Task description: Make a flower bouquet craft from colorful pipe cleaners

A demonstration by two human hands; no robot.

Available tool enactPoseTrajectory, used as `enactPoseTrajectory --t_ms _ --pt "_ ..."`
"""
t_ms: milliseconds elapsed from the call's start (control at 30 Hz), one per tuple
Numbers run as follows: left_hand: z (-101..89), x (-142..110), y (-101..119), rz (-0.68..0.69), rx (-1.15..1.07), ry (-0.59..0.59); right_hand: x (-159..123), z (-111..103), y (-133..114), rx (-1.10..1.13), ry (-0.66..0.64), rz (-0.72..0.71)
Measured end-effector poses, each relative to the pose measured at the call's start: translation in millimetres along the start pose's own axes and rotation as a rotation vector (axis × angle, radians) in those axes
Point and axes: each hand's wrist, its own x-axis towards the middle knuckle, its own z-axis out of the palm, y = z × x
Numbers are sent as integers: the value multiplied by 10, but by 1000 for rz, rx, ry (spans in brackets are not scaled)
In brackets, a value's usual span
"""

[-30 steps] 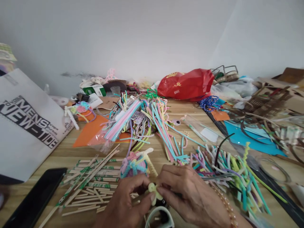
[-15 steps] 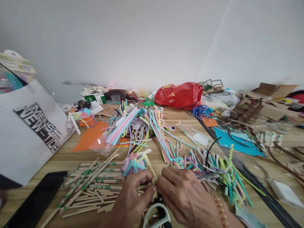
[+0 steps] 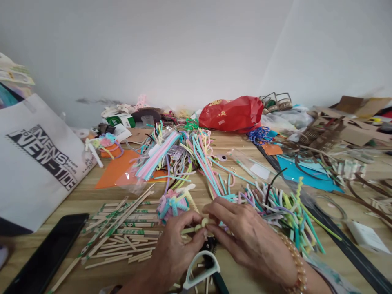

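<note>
At lower centre of the frame, a pale yellow fuzzy stem (image 3: 204, 222) with a small rounded coil is pinched by thumb and fingertips of both left hand (image 3: 176, 241) and right hand (image 3: 245, 234), just above a looped tool handle (image 3: 200, 280); stem's right end is hidden by the fingers and cannot be made out. Judged light, soft-surfaced and bendable, probably wire-cored, not slippery, it is best gripped close beside the coil, where flattening of the fuzz is least likely
</note>
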Motion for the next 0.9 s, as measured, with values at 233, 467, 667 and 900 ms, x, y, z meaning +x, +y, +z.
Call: enactPoseTrajectory --t_ms 233,467,667,900 --pt "-3 -7 -51 -198 -382 -144 15 24 26 -53 0 -80" --pt "103 -23 -108 -227 -698 13 21 -27 33 152 112 16" --pt "115 -49 -149 -201 -615 -20 9 -70 30 177 70 2" --pt "76 -77 -203 -57 -393 -78 -10 4 7 12 -25 -67"
